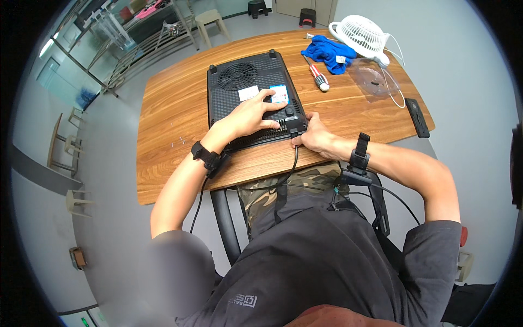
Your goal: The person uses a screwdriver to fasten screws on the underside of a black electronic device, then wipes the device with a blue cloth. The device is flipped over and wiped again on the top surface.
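We have the black appliance (251,82) lying underside up on the wood-grain table (169,103), at the near edge, round vent grille toward the far end. Our left hand (253,116) is wide, fingers fanned over the underside, reaching the blue-edged label. Our right hand (316,134) brackets the near right corner, one fingertip by the root of the black cable (296,155); can't tell if it grips. Cable drops over the edge. Off to our right: screwdriver (318,79), blue cloth (327,54), white fan (359,35). Small pale bits (173,145) left, too small to identify.
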Tool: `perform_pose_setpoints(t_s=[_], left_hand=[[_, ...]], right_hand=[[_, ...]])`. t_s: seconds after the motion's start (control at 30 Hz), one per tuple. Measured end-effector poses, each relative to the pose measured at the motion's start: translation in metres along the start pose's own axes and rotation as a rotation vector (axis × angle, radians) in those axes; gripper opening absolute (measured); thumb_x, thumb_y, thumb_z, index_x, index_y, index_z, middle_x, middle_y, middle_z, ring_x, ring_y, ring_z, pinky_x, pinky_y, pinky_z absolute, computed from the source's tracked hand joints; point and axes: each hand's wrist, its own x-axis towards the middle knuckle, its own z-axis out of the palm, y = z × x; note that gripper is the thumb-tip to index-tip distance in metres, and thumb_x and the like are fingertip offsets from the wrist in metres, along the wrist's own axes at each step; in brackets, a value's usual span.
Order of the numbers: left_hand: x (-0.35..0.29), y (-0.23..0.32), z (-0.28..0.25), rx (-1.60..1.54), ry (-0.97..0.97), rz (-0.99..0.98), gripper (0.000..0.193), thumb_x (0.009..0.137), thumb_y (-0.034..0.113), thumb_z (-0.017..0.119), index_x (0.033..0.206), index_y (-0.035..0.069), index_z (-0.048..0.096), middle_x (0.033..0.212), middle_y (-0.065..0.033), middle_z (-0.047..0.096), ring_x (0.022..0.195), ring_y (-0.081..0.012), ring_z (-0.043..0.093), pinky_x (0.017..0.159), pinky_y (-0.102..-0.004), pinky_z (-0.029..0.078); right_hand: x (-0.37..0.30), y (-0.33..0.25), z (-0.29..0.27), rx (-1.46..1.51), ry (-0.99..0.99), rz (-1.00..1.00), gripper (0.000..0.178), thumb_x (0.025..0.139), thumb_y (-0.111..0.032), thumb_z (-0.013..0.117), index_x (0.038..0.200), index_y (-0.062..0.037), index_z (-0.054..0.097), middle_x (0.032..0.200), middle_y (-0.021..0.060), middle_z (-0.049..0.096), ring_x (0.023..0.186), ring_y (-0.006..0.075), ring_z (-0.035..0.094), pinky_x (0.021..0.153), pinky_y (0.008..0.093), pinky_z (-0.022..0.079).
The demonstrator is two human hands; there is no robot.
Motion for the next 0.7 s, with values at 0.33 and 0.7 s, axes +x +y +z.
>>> perform_pose_setpoints(t_s=[0.33, 0.7], left_hand=[[-0.002, 0.007, 0.013, -0.050, 0.027, -0.053, 0.062, 0.085, 0.031, 0.079, 0.143, 0.021, 0.059, 0.152, -0.0212, 0.044, 0.139, -0.0390, 0.046, 0.115, -0.0436, 0.040], [-0.007, 0.007, 0.003, -0.002, 0.013, -0.036, 0.063, 0.083, 0.032, 0.081, 0.141, 0.018, 0.062, 0.148, -0.0202, 0.048, 0.133, -0.0393, 0.051, 0.111, -0.0436, 0.044]], right_hand=[[-0.006, -0.009, -0.002, -0.075, 0.014, 0.035, 0.079, 0.075, 0.002, 0.084, 0.136, 0.0048, 0.033, 0.117, 0.0182, 0.059, 0.108, 0.0251, 0.059, 0.093, 0.0355, 0.052], [0.008, -0.056, -0.046, -0.395, -0.446, -0.028, 0.023, 0.098, -0.019, 0.068, 0.104, 0.0013, 0.060, 0.085, 0.0111, 0.076, 0.064, 0.0133, 0.065, 0.053, 0.0271, 0.048]])
